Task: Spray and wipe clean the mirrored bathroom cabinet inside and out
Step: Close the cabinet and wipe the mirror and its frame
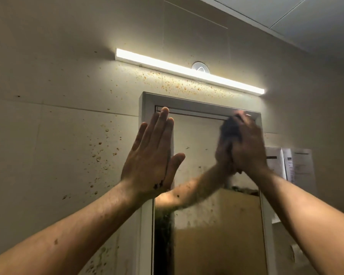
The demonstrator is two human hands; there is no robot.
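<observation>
The mirrored cabinet (147,100) hangs on the wall straight ahead, with a pale frame and its door closed. Its mirror (216,225) is smeared, with dark green-black grime down the lower left edge. My left hand (153,153) lies flat against the mirror's upper left edge, fingers straight, and holds nothing. My right hand (246,147) is blurred at the mirror's upper right corner and presses a dark cloth (231,126) against the glass. The mirror reflects that arm. No spray bottle is in view.
A lit bar lamp (187,71) runs above the cabinet, with a round fitting (200,67) behind it. The tiled wall (99,151) around the cabinet is spattered with orange-brown spots. Printed papers (298,165) hang to the cabinet's right.
</observation>
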